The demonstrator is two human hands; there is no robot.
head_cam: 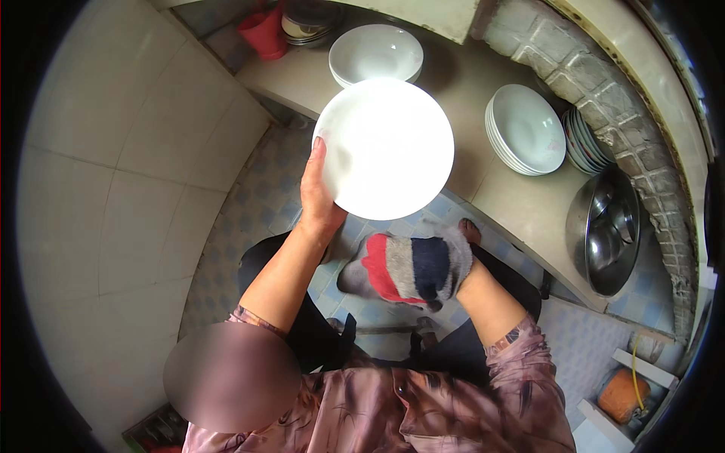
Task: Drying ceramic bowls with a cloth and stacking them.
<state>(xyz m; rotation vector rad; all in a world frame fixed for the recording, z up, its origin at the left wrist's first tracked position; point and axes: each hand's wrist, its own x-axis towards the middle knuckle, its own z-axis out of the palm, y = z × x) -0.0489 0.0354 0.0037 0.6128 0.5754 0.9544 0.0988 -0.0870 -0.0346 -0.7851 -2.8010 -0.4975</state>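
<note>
A round white plate or shallow bowl (391,150), bright with glare, is in my left hand (317,189), whose thumb lies on its left rim. Below and to the right, a grey cloth with red and navy bands (405,269) covers my right hand (453,272); the fingers are hidden under it. The cloth is apart from the plate. Just behind the held plate, a stack of white bowls (376,54) stands on the shelf. Another stack of white bowls (527,130) sits farther right.
The tiled-wall shelf (470,141) also bears a red plastic container (266,34), stacked pans (308,25), patterned dishes (586,141) and a steel bowl (606,232) holding metal ware. A pale tiled wall (130,158) rises at left. An orange object (623,394) is at lower right.
</note>
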